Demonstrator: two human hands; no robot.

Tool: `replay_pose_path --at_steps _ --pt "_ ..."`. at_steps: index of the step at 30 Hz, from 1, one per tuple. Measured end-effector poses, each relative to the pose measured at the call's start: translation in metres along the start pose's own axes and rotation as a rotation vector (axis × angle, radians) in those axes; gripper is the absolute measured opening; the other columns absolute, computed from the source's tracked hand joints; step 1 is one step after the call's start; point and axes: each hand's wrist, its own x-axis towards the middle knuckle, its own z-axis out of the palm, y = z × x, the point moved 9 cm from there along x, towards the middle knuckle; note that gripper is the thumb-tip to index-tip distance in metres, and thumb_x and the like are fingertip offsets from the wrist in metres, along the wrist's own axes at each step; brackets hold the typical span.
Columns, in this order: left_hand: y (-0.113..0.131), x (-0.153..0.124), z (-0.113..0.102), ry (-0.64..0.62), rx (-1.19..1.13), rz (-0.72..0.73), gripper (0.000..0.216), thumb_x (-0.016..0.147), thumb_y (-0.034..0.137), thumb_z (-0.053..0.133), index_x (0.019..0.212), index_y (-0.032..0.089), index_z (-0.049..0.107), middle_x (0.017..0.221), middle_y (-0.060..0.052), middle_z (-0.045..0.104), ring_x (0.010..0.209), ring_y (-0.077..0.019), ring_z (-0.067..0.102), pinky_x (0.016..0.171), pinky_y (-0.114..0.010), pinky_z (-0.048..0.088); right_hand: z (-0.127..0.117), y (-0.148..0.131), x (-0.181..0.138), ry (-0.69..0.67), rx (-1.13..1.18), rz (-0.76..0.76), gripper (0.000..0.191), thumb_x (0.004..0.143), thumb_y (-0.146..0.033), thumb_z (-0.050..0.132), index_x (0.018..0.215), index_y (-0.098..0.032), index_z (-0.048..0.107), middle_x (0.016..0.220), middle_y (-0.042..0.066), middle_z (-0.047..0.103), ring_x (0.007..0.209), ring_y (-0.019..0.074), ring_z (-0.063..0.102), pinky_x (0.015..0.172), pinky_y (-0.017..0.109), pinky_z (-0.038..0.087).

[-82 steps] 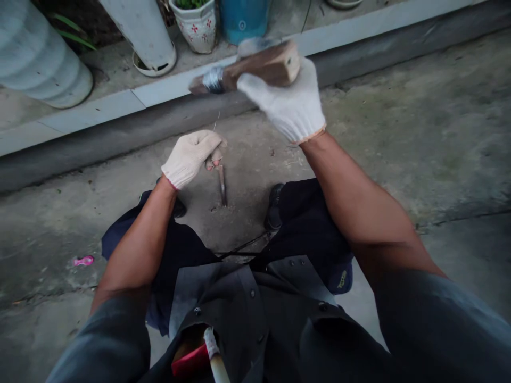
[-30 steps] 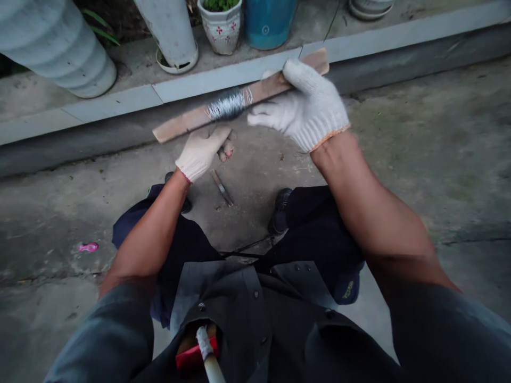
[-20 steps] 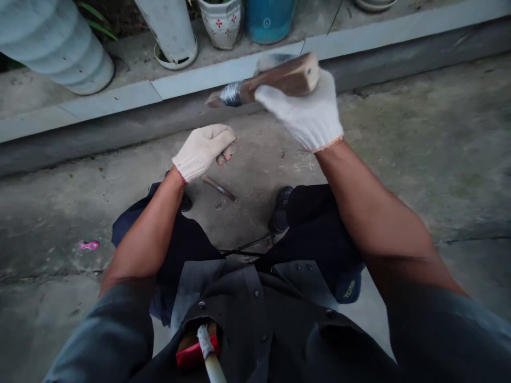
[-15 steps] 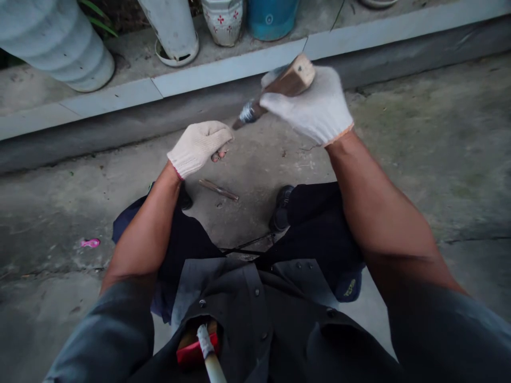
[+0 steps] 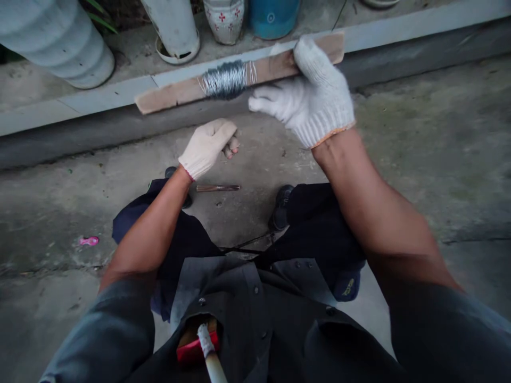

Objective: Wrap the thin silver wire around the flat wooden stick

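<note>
My right hand [image 5: 309, 96], in a white knit glove, grips a flat wooden stick [image 5: 171, 96] near its right end and holds it level above the ground. A thick coil of thin grey wire [image 5: 224, 80] is wound round the stick's middle. My left hand [image 5: 207, 146], gloved with bare fingertips, is closed in a pinch just below the coil; what it pinches is too thin to see. A small dark metal tool [image 5: 217, 188] lies on the concrete between my feet.
I squat on a concrete floor [image 5: 419, 159]. A low tiled curb [image 5: 99, 103] runs across the back, carrying a ribbed grey jar [image 5: 56, 42], a white pot [image 5: 173, 32], a flowered pot [image 5: 225, 18] and a blue pot [image 5: 275, 16]. A pink scrap [image 5: 88, 241] lies left.
My right hand has turned the stick end over end, from pointing away half a second ago to lying level and broadside. The left hand stayed pinched below it. The tool on the ground swung round.
</note>
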Motion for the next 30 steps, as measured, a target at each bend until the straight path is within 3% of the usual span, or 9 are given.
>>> replay_pose_path --at_steps 3,6,8,11,15,18,21,24,30 --pt "-0.001 -0.001 0.008 -0.011 0.041 -0.031 0.031 0.112 0.039 0.064 0.093 0.015 0.069 0.072 -0.003 0.072 0.06 -0.0094 0.067 0.061 -0.02 0.053 -0.015 0.011 0.006 0.139 -0.114 0.041 0.07 0.076 -0.066 0.085 0.143 -0.05 0.069 0.113 -0.003 0.082 0.131 0.0384 0.07 0.096 0.057 0.07" --pt "-0.002 -0.003 0.014 -0.055 0.087 -0.07 0.026 0.11 0.029 0.064 0.09 0.014 0.069 0.07 -0.003 0.072 0.056 -0.0077 0.064 0.058 -0.019 0.051 -0.032 0.018 0.009 0.196 -0.249 0.084 0.091 0.073 -0.067 0.087 0.159 -0.054 0.059 0.113 -0.001 0.082 0.137 0.0427 0.066 0.089 0.062 0.07" --pt "0.0 -0.005 0.013 -0.081 0.122 -0.088 0.023 0.109 0.025 0.063 0.089 0.014 0.068 0.07 -0.003 0.071 0.056 -0.007 0.062 0.057 -0.018 0.049 -0.037 0.015 0.009 0.185 -0.336 0.051 0.086 0.076 -0.062 0.089 0.157 -0.05 0.062 0.119 0.001 0.082 0.145 0.0411 0.061 0.096 0.058 0.07" --pt "0.006 -0.004 0.0 -0.074 0.171 -0.072 0.022 0.108 0.024 0.06 0.091 0.012 0.069 0.071 -0.002 0.069 0.059 -0.0066 0.062 0.057 -0.018 0.047 -0.041 -0.01 0.004 0.233 -0.525 -0.128 0.053 0.079 -0.045 0.094 0.128 -0.035 0.078 0.131 0.004 0.079 0.151 0.038 0.057 0.113 0.048 0.065" --pt "0.013 -0.002 -0.028 0.023 0.254 -0.03 0.018 0.102 0.026 0.063 0.092 0.013 0.071 0.071 -0.001 0.067 0.059 -0.0076 0.062 0.055 -0.019 0.045 -0.049 -0.025 -0.002 0.289 -0.746 -0.1 0.028 0.075 -0.027 0.095 0.094 -0.016 0.077 0.11 0.014 0.082 0.12 0.0375 0.075 0.105 0.051 0.066" --pt "0.015 -0.001 -0.038 0.075 0.253 -0.01 0.017 0.098 0.029 0.066 0.089 0.016 0.072 0.071 -0.001 0.068 0.058 -0.0088 0.062 0.053 -0.019 0.045 -0.045 -0.005 0.0 0.083 -0.574 0.104 0.033 0.074 -0.038 0.095 0.089 -0.015 0.078 0.091 0.014 0.08 0.089 0.0351 0.078 0.076 0.052 0.072" --pt "0.015 -0.001 -0.039 0.087 0.209 0.011 0.018 0.098 0.031 0.065 0.088 0.017 0.071 0.071 -0.001 0.069 0.058 -0.0096 0.061 0.054 -0.02 0.046 -0.029 0.005 -0.001 -0.129 -0.367 0.156 0.038 0.077 -0.049 0.093 0.093 -0.016 0.079 0.091 0.013 0.079 0.082 0.0329 0.077 0.066 0.051 0.072" --pt "0.014 -0.001 -0.033 0.077 0.179 0.049 0.024 0.099 0.035 0.066 0.084 0.017 0.07 0.071 -0.001 0.069 0.06 -0.0102 0.06 0.056 -0.021 0.046 -0.018 0.003 0.0 -0.185 -0.213 0.098 0.042 0.082 -0.055 0.087 0.097 -0.016 0.077 0.098 0.012 0.078 0.084 0.0311 0.078 0.07 0.053 0.073" --pt "-0.001 -0.004 -0.018 0.115 0.029 -0.011 0.031 0.107 0.038 0.056 0.088 0.017 0.07 0.067 -0.001 0.067 0.057 -0.0115 0.06 0.054 -0.021 0.048 -0.013 0.012 0.009 -0.036 -0.11 -0.035 0.045 0.089 -0.062 0.079 0.111 -0.023 0.071 0.115 0.009 0.077 0.106 0.0325 0.08 0.095 0.06 0.069"
